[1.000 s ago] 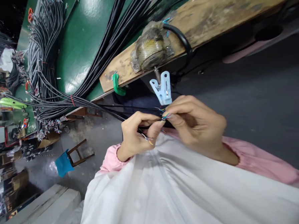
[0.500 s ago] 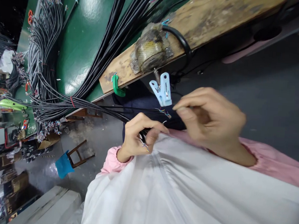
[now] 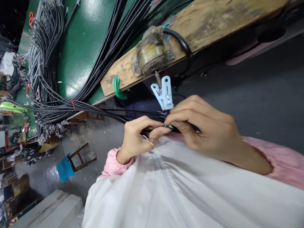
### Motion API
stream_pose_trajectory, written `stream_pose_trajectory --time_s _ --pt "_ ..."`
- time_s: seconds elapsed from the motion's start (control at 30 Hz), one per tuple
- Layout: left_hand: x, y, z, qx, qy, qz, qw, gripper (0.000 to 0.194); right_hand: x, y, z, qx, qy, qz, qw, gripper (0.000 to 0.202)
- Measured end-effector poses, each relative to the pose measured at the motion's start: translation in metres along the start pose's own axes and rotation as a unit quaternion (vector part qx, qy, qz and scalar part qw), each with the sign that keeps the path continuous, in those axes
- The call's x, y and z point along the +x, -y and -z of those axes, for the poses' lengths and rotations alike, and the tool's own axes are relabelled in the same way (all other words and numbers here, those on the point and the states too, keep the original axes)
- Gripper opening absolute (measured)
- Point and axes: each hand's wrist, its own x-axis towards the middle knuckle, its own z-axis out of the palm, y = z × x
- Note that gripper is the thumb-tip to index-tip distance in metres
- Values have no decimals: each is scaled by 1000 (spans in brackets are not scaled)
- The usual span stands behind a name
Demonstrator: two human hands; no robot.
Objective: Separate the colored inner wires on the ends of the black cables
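Note:
My left hand (image 3: 138,135) is closed around black cables (image 3: 113,115) that run in from the bundle on the left. Thin coloured wires (image 3: 148,140) poke out of that fist. Between its thumb and forefinger a cable end with short coloured wires (image 3: 169,126) sticks out to the right. My right hand (image 3: 202,127) pinches at these wires, its fingertips almost meeting the left ones. Just above hangs a light blue clothespin (image 3: 164,93), clipped at the shaft of a small motor (image 3: 152,52) wrapped in yellowish mesh.
The motor sits on a wooden board (image 3: 210,21), held by a green clamp (image 3: 119,88) at the green table's (image 3: 76,38) edge. Grey cable bundles (image 3: 44,47) lie on the table. A stool with a blue cover (image 3: 65,169) stands on the floor at lower left.
My right hand has moved left and down to the left fingertips and now pinches the wires there. The left hand has stayed nearly in place, with the cable end now showing.

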Motion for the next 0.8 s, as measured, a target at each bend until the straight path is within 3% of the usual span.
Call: stream_pose_trajectory --time_s 0.1,0.2,0.27,0.37,0.47,0.57,0.8 --pt "6 -3 0 -10 -10 1 1000 42 4 -11 4 117 28 -70 990 26" --pt "9 -7 -3 -25 -42 -7 999 41 13 -24 4 192 7 -218 957 41" --pt "11 -9 -5 -29 -70 -21 997 40 23 -30 -2 255 -11 -316 914 54" --pt "13 -11 -9 -36 -113 -17 993 43 42 -32 -14 415 31 -389 822 72" --pt "17 -13 -12 -39 -139 41 989 52 56 -29 -23 487 34 -408 772 67" --pt "21 -15 -16 -32 -148 93 984 58 59 -25 -25 512 28 -408 755 65" --pt "26 -16 -20 -27 -152 71 986 57 48 -31 -29 555 84 -387 732 64"
